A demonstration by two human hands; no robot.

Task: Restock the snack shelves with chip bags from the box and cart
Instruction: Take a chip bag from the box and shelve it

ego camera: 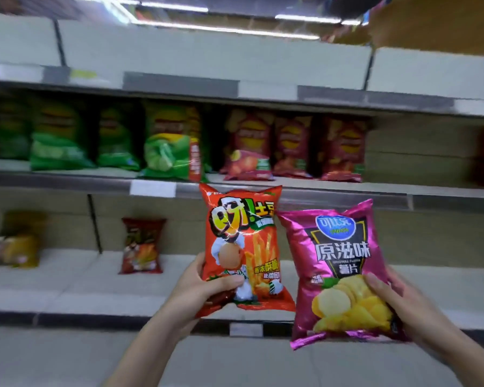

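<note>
Store aisle with pale tiered shelving; the view is motion-blurred beyond the hands.

Nearest: the left hand (207,289) grips the lower left corner of an orange potato-stick bag (243,247), thumb across the front, fingers curled behind it. The right hand (394,300) grips the lower right edge of a magenta potato-chip bag (344,272), fingers wrapped over the front panel. Both bags are held upright, side by side, their inner edges touching or very nearly so, in front of the lower shelf (67,280).

Handling, as a judgement: both bags look air-filled, light and soft, with glossy film that may slip under a loose grip. The contents are brittle; squeezing the middle risks crushing them. The best hold is at the crimped seams or bottom corners, as at present, with the base set down first so each bag stands.

Farther: the lower shelf carries a red snack bag (141,245) at centre left and a yellow bag (17,241) at far left, well apart, with bare shelf to the right.

Farthest: the middle shelf (319,191) holds green chip bags (171,143) on the left and dark red chip bags (291,149) at centre. The top shelf is too blurred to report on. Neither box nor cart is in view.
</note>
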